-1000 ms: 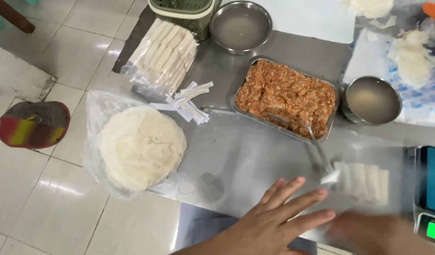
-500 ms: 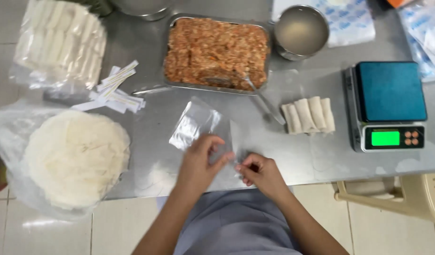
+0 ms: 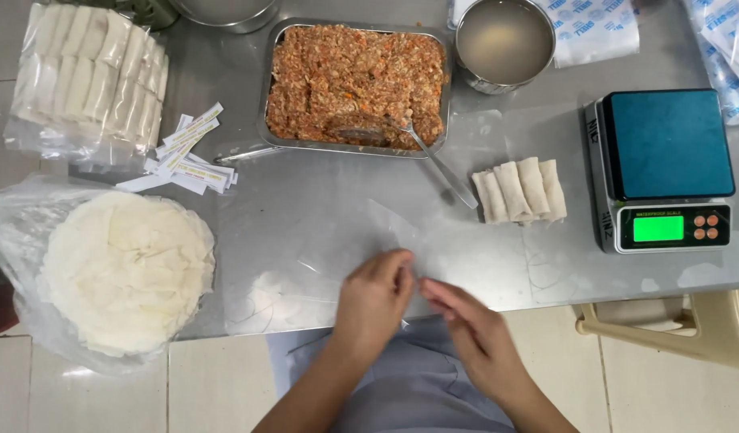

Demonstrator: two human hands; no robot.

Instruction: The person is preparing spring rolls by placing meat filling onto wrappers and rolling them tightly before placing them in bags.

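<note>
Fingertips of the left hand (image 3: 375,298) and the right hand (image 3: 466,329) are brought together at the near edge of the desk (image 3: 321,208), and a thin clear plastic bag (image 3: 389,228) is pinched between them. Both hands are nearly closed, the fingers curled in on the film; the left hand is laid over the bag's near end, while the right hand meets it just beside, at what seems to be the same edge. The rest of the bag is spread flat on the steel, running away from the hands toward the tray.

Such film is judged to be very light, limp and slippery, likely to cling to the desk and to itself, and easily creased. It would best be taken at the open edge, the two layers rubbed apart between thumb and finger, not gripped in the middle.

Beyond the bag, four rolled spring rolls (image 3: 520,189) are laid side by side, near a digital scale (image 3: 666,168). A metal tray of minced filling (image 3: 357,80) is set further back, with a spoon (image 3: 434,156) resting in it, and a round bowl of cloudy liquid (image 3: 504,40) beside it. To the left, a stack of round wrappers (image 3: 125,269), paper labels (image 3: 189,152) and a pack of finished rolls (image 3: 89,76) are seen.
</note>
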